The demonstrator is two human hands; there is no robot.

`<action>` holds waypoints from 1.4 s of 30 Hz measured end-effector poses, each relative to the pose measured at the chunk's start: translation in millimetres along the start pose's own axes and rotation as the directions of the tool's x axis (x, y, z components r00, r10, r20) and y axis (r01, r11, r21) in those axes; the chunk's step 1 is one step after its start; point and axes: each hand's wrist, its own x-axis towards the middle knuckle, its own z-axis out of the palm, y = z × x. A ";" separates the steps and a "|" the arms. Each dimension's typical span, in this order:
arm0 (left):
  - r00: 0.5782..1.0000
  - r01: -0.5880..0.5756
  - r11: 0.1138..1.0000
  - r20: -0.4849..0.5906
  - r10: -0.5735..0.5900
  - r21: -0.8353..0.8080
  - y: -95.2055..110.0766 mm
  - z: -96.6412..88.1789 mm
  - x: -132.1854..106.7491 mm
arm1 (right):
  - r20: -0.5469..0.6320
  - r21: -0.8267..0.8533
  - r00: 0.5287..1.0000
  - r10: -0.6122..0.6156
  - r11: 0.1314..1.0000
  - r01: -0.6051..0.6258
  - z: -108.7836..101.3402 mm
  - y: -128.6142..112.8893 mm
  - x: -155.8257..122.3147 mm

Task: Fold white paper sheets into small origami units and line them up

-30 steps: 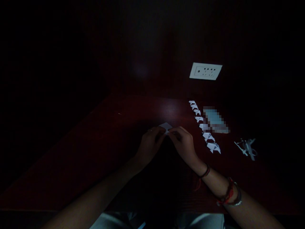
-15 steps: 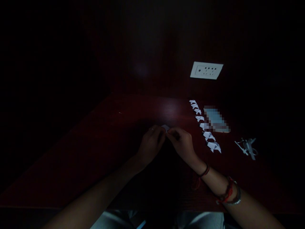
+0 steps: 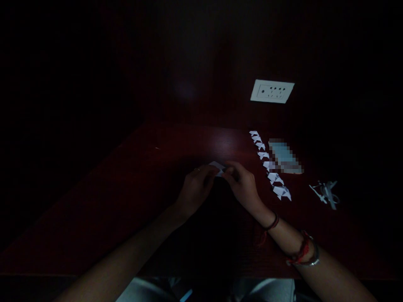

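Observation:
The scene is very dark. My left hand (image 3: 195, 188) and my right hand (image 3: 242, 185) meet at the middle of a dark red table (image 3: 132, 184). Both pinch a small white piece of folded paper (image 3: 217, 167) that rests on the tabletop. Only its far corner shows past my fingertips. Thread bands and a bangle circle my right wrist.
A row of several small white folded paper pieces (image 3: 270, 164) runs diagonally right of my right hand. Beside it lies a pale blurred rectangular object (image 3: 284, 157). White paper scraps (image 3: 326, 193) lie farther right. A white socket plate (image 3: 272, 91) sits on the dark panel behind.
My fingers have worked the paper: it was mostly covered half a second ago, and now its white corner shows again. Both hands shifted slightly forward.

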 end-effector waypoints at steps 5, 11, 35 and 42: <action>0.998 -0.060 0.998 0.018 0.060 -0.018 -0.2 -0.8 1.1 | 0.093 -0.071 0.990 -0.105 0.991 0.112 -4.5 0.7 1.6; 0.995 -0.094 0.990 -0.015 0.096 0.106 2.1 -2.5 2.2 | 0.046 -0.115 0.992 -0.120 0.985 0.125 -6.0 -4.7 0.8; 0.985 0.092 0.988 0.157 -0.072 -0.124 -7.5 1.9 4.3 | 0.118 -0.206 0.983 -0.141 0.965 0.163 -7.8 -1.9 1.6; 0.984 0.101 0.972 0.168 -0.065 -0.211 -11.3 1.2 2.8 | 0.157 -0.209 0.978 -0.137 0.963 0.169 -11.6 -1.2 4.3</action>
